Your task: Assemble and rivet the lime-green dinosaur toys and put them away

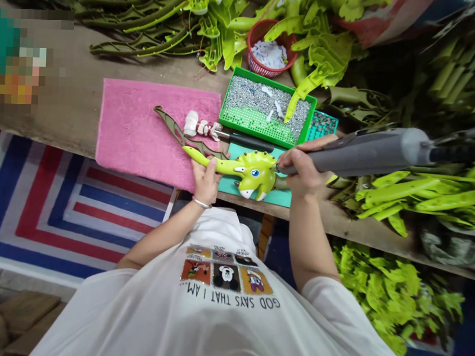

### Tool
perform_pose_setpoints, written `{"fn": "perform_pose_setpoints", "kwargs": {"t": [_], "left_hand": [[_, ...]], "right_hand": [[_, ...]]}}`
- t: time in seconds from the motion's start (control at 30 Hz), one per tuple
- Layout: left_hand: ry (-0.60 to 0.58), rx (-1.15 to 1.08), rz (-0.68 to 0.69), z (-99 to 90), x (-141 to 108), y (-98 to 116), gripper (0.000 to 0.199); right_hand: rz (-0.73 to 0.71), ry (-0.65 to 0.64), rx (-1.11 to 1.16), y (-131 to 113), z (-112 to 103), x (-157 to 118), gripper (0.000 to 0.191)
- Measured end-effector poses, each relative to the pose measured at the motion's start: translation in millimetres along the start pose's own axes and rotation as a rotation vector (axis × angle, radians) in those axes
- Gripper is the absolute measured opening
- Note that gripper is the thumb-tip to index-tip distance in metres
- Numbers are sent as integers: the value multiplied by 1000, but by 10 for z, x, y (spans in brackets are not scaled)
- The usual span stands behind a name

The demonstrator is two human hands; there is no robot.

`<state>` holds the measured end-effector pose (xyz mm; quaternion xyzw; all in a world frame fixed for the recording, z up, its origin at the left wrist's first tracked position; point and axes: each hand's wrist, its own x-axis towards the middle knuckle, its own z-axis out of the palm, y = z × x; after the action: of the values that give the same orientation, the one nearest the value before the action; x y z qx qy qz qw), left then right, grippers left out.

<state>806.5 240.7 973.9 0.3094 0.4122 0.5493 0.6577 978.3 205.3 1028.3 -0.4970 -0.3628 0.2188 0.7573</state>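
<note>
A lime-green toy dinosaur head (pixel 255 168) with a blue eye and a long horn or stick-like part lies over the turquoise mat (pixel 231 185). My left hand (pixel 206 183) is closed around its long left part. My right hand (pixel 306 167) grips a grey electric screwdriver (pixel 363 153), whose front end is at the right side of the head; whether its tip touches a screw is hidden. Behind the head lies a mallet-like tool with a black handle (pixel 251 142) and a white wrapped end (pixel 191 123). A dark olive plastic part (pixel 167 119) extends behind my left hand.
A green tray (pixel 229 115) of small screws stands behind the toy, with a red basket (pixel 257 67) of white pieces beyond it. A pink towel (pixel 145 128) covers the table at left. Lime and olive plastic parts (pixel 435 192) are heaped at the back and right.
</note>
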Motion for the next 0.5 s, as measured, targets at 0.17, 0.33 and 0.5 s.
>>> {"fn": "perform_pose_setpoints", "kwargs": {"t": [0.17, 0.33, 0.5], "left_hand": [[-10, 7, -13, 9, 16, -28, 60], [-7, 134, -21, -106, 1, 63, 59], [30, 631, 426, -341, -298, 212, 45]], "right_hand": [[44, -256, 6, 41, -35, 83, 37], [34, -229, 10, 9, -18, 98, 34], [-103, -91, -15, -199, -89, -10, 26]]}}
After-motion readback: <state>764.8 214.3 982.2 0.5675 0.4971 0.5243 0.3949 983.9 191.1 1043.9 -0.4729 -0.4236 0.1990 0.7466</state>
